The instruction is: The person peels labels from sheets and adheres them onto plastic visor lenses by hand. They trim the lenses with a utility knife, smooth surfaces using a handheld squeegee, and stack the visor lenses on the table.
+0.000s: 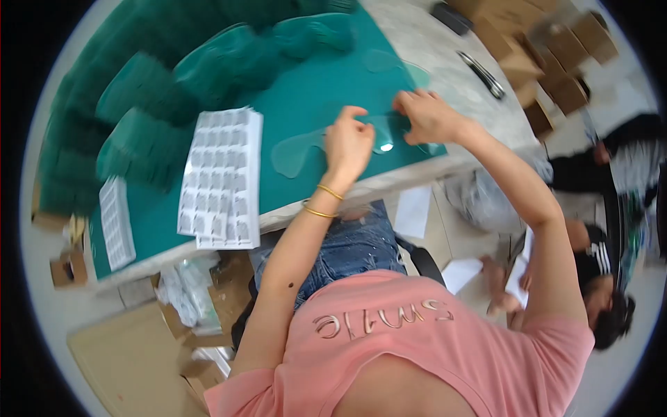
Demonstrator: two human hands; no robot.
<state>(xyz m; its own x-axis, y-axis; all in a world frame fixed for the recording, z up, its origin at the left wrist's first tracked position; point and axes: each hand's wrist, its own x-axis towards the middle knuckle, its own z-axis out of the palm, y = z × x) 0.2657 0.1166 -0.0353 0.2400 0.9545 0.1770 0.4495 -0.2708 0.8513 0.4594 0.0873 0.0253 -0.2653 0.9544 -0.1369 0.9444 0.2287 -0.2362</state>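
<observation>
A clear, curved thin piece (pixel 297 158) lies on the green mat (pixel 292 83) near the table's front edge, running under my left hand (pixel 349 144). The fingers of that hand are curled closed over it; what they pinch is too small to tell. My right hand (pixel 429 118) is just to the right, its thumb and fingers apart in an arch over clear film with a bright glint beside it. More clear pieces (pixel 381 61) lie flat beyond my hands. To the left stands a stack of white sheets (pixel 221 174) printed with rows of grey shapes.
Stacks of green-tinted transparent pieces (pixel 226 62) fill the mat's far left. A smaller white stack (pixel 117 222) stands at left. A cutter knife (pixel 481 75) and black object (pixel 451 19) lie at right. Cardboard boxes (pixel 563 55) and people (pixel 590 271) are beyond the right side.
</observation>
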